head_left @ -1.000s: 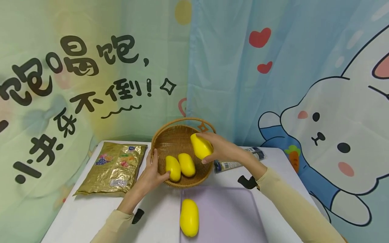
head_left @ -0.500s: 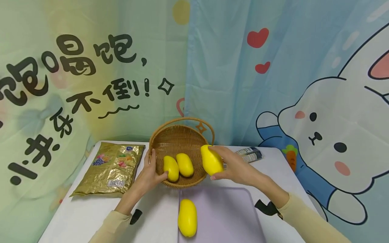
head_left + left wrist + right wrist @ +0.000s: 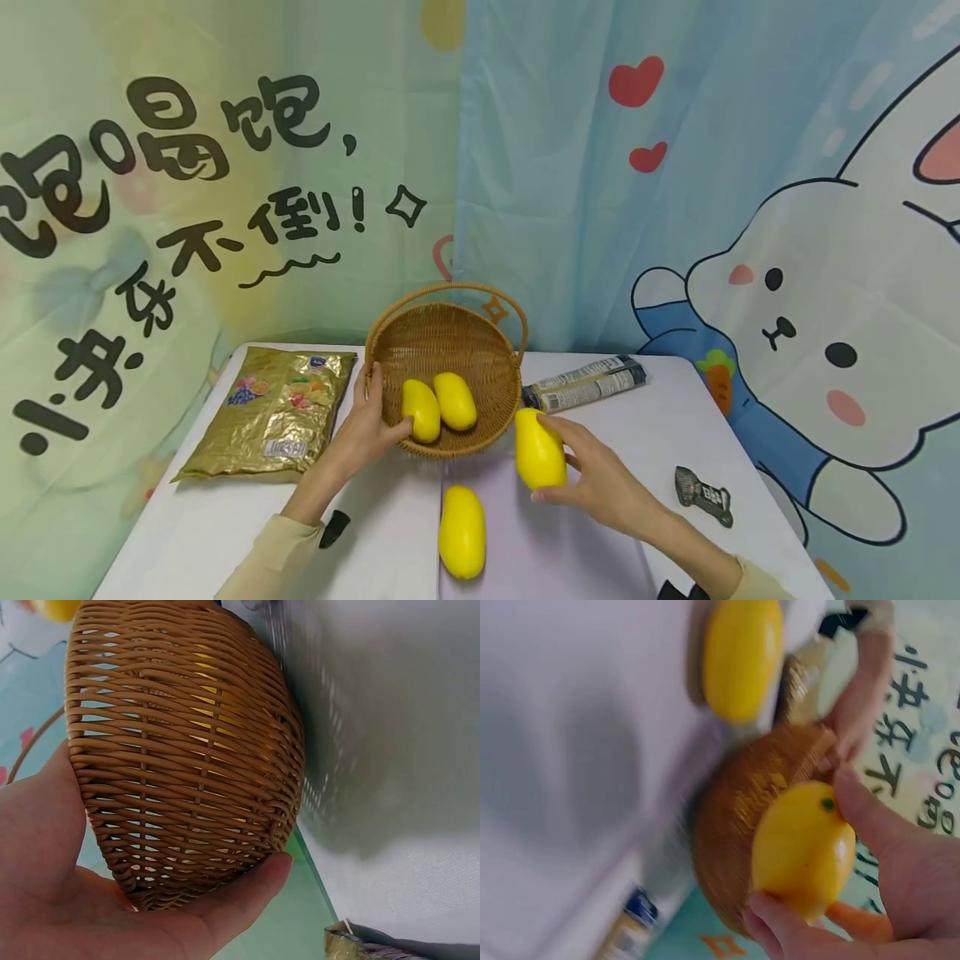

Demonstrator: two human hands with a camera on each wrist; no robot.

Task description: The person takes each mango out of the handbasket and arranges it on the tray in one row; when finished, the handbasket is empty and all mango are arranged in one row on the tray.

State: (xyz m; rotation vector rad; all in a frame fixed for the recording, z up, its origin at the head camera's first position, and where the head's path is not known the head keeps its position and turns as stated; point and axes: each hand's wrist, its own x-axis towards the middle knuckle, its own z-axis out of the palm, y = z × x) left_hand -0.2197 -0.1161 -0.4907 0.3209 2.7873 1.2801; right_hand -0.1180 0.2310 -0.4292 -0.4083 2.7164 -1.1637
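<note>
A brown wicker basket (image 3: 420, 342) tips its opening toward me at the back of the table, its hoop handle upright. My left hand (image 3: 360, 437) grips its left rim, and the left wrist view shows fingers curled around the woven wall (image 3: 187, 750). Two yellow mangoes, one on the left (image 3: 422, 411) and one beside it (image 3: 455, 402), lie inside. To the right of the basket, my right hand (image 3: 600, 479) holds another mango (image 3: 538, 450) between thumb and fingers above a pale purple board (image 3: 562, 558). One more mango (image 3: 462, 533) lies at the board's left edge.
On the left of the white table lies a large gold bag (image 3: 277, 417) with fruit pictures. Behind my right hand is a long dark-and-silver packet (image 3: 588, 385). A small dark bone-shaped packet (image 3: 703, 497) lies at the right. A printed curtain (image 3: 547, 208) hangs behind the table.
My right hand has carried its mango out of the basket, rightward and down toward me, over the board. The left hand keeps its grip on the rim. The bone-shaped packet has come into view.
</note>
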